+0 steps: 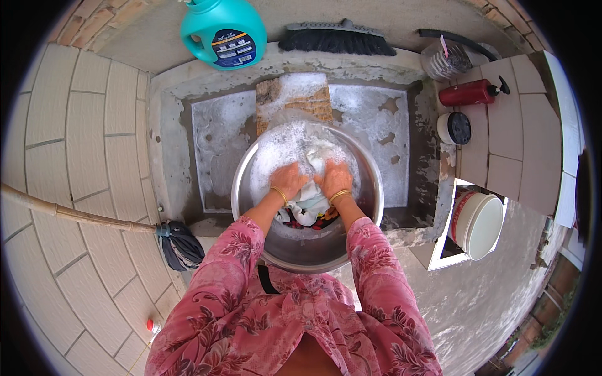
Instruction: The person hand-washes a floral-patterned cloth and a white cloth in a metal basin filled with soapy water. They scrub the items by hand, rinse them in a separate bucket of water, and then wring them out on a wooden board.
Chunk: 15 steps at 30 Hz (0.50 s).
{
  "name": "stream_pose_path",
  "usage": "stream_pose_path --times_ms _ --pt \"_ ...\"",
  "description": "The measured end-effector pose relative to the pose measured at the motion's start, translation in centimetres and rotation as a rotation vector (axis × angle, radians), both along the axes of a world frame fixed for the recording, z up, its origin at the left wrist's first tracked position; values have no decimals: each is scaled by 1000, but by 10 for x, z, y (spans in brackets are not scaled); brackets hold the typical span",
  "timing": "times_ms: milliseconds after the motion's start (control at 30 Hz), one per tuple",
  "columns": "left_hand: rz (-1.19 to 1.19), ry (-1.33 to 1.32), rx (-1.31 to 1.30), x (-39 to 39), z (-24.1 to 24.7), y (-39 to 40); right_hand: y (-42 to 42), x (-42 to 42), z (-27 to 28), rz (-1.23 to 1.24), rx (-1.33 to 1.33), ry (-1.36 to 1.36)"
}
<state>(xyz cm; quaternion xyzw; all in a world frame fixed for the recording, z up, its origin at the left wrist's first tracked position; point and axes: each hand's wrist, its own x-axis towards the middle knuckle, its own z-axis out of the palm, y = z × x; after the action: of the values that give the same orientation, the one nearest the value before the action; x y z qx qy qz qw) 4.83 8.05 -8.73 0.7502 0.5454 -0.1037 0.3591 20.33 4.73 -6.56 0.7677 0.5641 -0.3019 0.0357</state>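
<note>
A round stainless steel basin [305, 256] holds sudsy water and wet laundry. Inside it, my left hand [288, 180] grips the left side of a bunched white cloth [308, 193]. My right hand [335, 178] holds the same cloth from the right, thumb turned inward. Suds partly hide the fingers of both hands. Below the white cloth, a dark fabric with a red and orange pattern [329, 216] shows in the water. A wooden washboard [308, 104], coated with foam, leans at the basin's far rim; its lower end is covered by suds.
The basin stands in a concrete sink [170, 141] with foamy water on its floor. Behind are a teal detergent jug [200, 21] and a black-bristled brush head [336, 40]. Right are a red pump bottle [465, 92], a black-lidded jar [458, 128] and a white bucket [482, 228]. A mop [181, 246] leans left.
</note>
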Motion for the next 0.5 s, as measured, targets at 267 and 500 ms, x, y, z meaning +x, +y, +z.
stream_pose_path --times_ms 267,500 --pt "193 -285 98 -8 -34 14 14 11 -18 -32 216 125" --pt "696 -905 -369 -47 35 4 -36 -26 51 336 576 319"
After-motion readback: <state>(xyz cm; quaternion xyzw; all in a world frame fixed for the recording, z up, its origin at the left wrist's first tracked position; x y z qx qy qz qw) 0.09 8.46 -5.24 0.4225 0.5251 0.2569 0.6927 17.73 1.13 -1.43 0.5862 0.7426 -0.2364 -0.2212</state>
